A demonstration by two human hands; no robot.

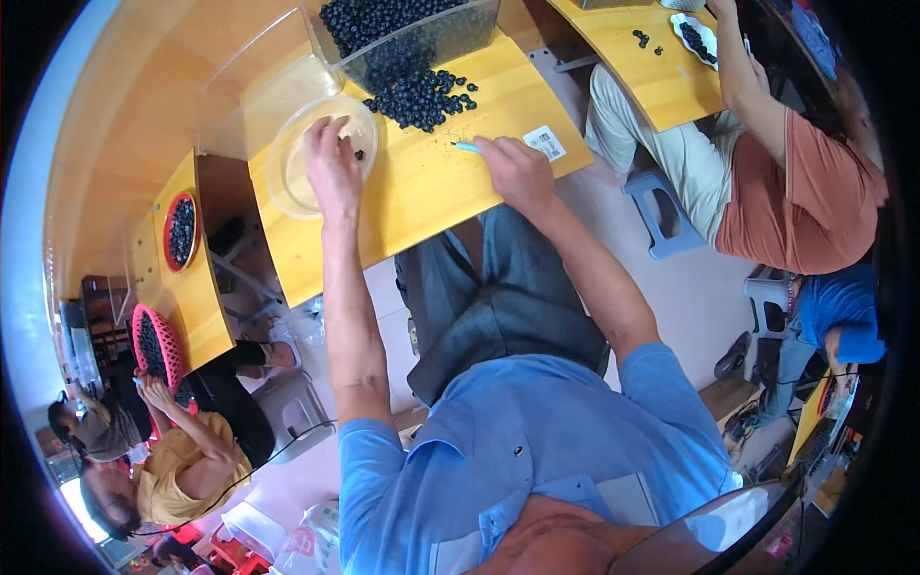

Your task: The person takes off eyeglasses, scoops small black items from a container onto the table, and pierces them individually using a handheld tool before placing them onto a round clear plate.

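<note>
My left hand (334, 174) is over a clear round plastic bowl (284, 182), its fingers bent but apart. Close by its thumb, one small dark round piece (359, 154) shows against the bowl. In my right hand (520, 172) is a thin light blue tool (467, 147), gripped near the yellow tabletop and pointing left; its tip is too small to make out. Beyond both hands, a loose pile of small black round pieces (419, 102) spreads on the table, in front of a clear bin (422, 59) full of the same kind.
A white printed label (544, 143) lies on the yellow table (412, 206) right of my right hand. Dark crumbs dot the wood. At right, a person in a rust-coloured shirt (800, 206) works at another table. Red baskets (171, 347) with dark pieces stand at left, near another person.
</note>
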